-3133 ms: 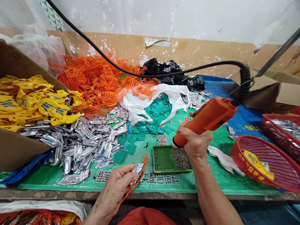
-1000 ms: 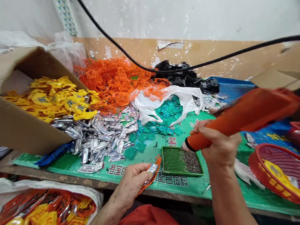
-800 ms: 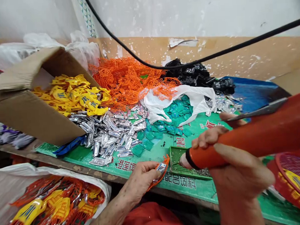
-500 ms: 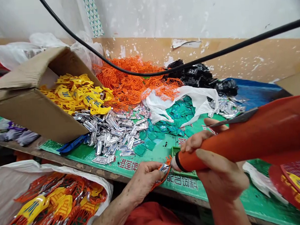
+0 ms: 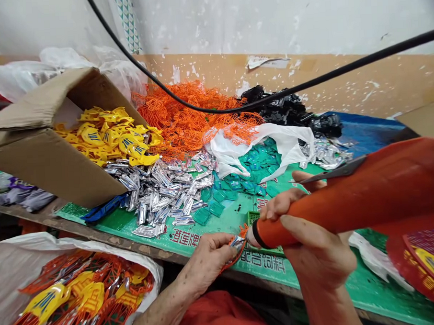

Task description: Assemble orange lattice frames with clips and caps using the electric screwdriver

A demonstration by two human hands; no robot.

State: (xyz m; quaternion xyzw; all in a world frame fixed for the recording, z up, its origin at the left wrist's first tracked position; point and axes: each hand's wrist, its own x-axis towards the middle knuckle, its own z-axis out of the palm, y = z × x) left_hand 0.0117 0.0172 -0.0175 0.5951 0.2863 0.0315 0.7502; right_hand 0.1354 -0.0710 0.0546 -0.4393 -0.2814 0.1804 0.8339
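Pinching a small silver metal piece (image 5: 237, 242) on a thin orange plastic frame (image 5: 234, 261), the left-hand fingers (image 5: 220, 241) pressed close together, with the left hand (image 5: 207, 266) low at the table edge. Wrapped round an orange power tool (image 5: 330, 210), the right-hand fingers (image 5: 281, 203) of the right hand (image 5: 318, 258), its black-ringed nose (image 5: 258, 235) just beside the silver piece. Under the tool, a green perforated tray (image 5: 253, 217), mostly hidden, on the green-covered table (image 5: 369, 283). Farther out, heaped silver parts (image 5: 157, 196), teal plastic parts (image 5: 260, 160), a white plastic bag (image 5: 288, 145), tangled orange lattices (image 5: 186, 120), yellow parts (image 5: 104, 138) in a cardboard box (image 5: 48, 170), a red basket (image 5: 423, 263) and a stuffed white sack (image 5: 12, 257).
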